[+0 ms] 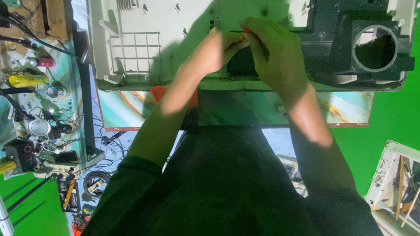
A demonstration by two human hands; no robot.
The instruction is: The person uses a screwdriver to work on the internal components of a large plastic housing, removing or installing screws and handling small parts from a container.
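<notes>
A white plastic device housing (144, 43) lies open on the marbled teal table (127, 111), with a black inner block (332, 48) that has a round opening (375, 48) at its right. Both my hands meet over the housing's middle, above a dark rectangular recess (240, 63). My right hand (275, 57) curls over a small orange-handled tool (243, 38), whose thin dark shaft pokes out to the left. My left hand (214, 52) presses against it with bent fingers touching the orange part; its grip is hidden. An orange object (158, 92) lies under my left forearm.
A cluttered bench on the left carries a yellow cylinder (26, 80), a round metal disc (39, 126), tangled cables (94, 179) and small black devices (19, 153). Green backdrop surrounds the table. A paint-stained white frame (393, 183) stands at lower right.
</notes>
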